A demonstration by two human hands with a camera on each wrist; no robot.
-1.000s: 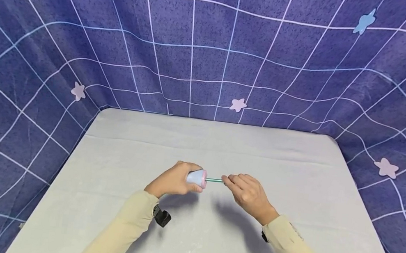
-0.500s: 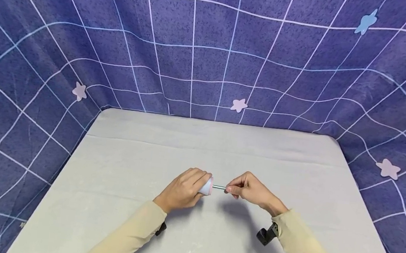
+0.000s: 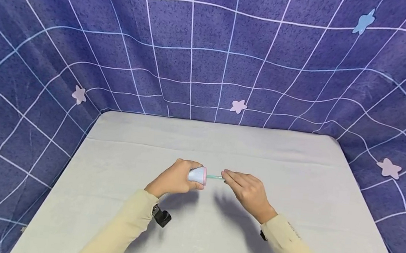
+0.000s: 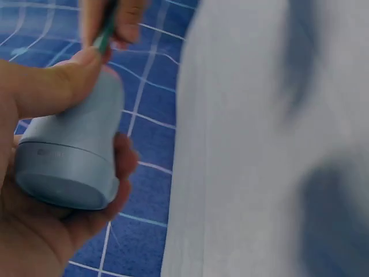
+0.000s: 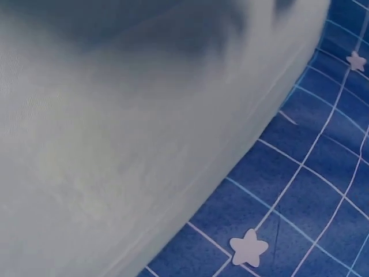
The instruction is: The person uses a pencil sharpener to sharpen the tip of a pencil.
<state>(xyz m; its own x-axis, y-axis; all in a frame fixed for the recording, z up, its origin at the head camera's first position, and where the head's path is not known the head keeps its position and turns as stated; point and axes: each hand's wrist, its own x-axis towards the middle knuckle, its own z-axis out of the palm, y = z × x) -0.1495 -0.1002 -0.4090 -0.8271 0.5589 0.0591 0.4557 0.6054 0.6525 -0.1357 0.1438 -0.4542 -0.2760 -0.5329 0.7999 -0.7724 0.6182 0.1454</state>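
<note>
My left hand [image 3: 173, 178] grips a light blue pencil sharpener [image 3: 195, 175] with a pink rim, held sideways above the table. In the left wrist view, the thumb lies along the sharpener's body [image 4: 75, 124] and the fingers curl under it near its wide base. A thin green pencil [image 3: 214, 177] runs from the sharpener's pink end to my right hand [image 3: 247, 192], whose fingertips pinch it. The pencil's inserted tip is hidden inside the sharpener. Blurred fingers of the right hand [image 4: 130, 23] hold the pencil at the top of the left wrist view. The right wrist view shows neither hand nor object.
A white cloth-covered table [image 3: 142, 136] lies beneath both hands, with their shadows on it. Dark blue curtains [image 3: 209, 65] with pale grid lines and stars surround its back and sides. Small black wrist cameras [image 3: 161, 216] sit at the sleeves.
Both hands have rolled over since half a second ago and shifted slightly left, back to nearly their pose of one second ago. The pencil stays in the sharpener.
</note>
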